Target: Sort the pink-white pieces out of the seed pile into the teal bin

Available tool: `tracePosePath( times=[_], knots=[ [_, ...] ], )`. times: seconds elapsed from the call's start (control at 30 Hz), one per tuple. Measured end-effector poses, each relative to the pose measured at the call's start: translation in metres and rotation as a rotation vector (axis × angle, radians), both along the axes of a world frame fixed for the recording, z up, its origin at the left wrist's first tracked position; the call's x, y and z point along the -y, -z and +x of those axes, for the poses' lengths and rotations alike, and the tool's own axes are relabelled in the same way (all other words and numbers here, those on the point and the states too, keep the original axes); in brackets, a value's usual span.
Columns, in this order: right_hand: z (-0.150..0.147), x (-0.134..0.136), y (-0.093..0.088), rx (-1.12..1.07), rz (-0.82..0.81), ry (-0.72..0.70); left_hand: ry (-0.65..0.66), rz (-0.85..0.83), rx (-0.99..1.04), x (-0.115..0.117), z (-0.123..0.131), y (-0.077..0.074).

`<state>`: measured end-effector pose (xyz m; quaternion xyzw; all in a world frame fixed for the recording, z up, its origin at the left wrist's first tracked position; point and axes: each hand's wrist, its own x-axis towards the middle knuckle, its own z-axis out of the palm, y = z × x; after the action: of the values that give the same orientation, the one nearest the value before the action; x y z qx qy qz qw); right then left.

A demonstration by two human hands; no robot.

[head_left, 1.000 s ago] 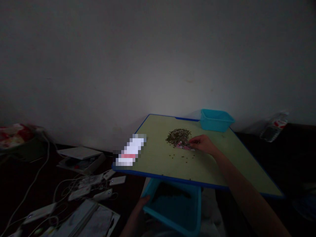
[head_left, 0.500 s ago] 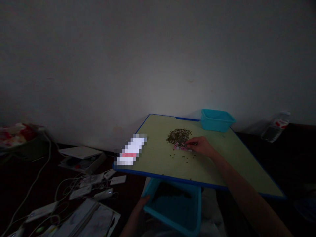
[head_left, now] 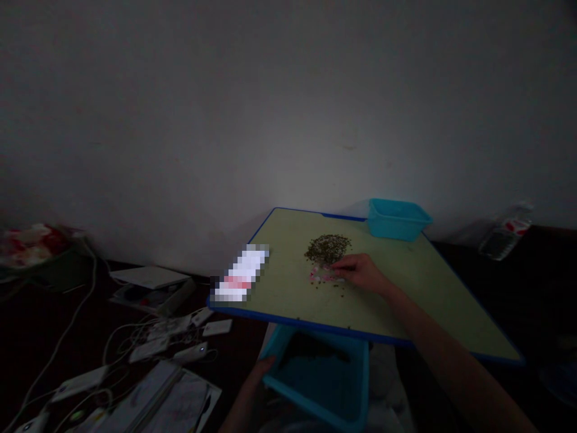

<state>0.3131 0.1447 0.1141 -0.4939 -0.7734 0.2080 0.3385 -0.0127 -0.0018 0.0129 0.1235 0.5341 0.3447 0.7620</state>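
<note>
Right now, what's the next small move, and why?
Perhaps ease the pink item slightly nearer: the right hand is at it and the brown pile lies just beyond, while the left hand holds the lower bin.

A dim room, likely in a home, reaches me over the remote feed: a plain wall (head_left: 288,108) stands behind the blue-edged table (head_left: 279,231); left of the table are white devices (head_left: 217,327), cables (head_left: 70,329), papers (head_left: 146,394), a white box (head_left: 151,278) and a heaped basket (head_left: 61,269), while right of it is a drink bottle (head_left: 502,237)
</note>
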Motion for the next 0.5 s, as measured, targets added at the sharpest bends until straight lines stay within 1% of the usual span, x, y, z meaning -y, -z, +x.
tracePosePath(
  times=[0.1, 0.23, 0.37, 0.5],
  knots=[
    [-0.002, 0.000, 0.003, 0.009, 0.027, -0.023, -0.011, -0.014, -0.026, -0.001, 0.003, 0.000],
    [-0.005, 0.001, 0.005, -0.020, -0.014, -0.022, -0.027, -0.022, -0.039, -0.001, 0.004, 0.000],
    [-0.006, 0.002, 0.005, -0.073, -0.034, -0.060, 0.001, 0.015, -0.037, 0.002, 0.004, -0.007],
    [-0.006, 0.003, 0.002, -0.095, -0.065, -0.110, 0.001, 0.000, -0.015, 0.003, 0.002, -0.012]
  ],
)
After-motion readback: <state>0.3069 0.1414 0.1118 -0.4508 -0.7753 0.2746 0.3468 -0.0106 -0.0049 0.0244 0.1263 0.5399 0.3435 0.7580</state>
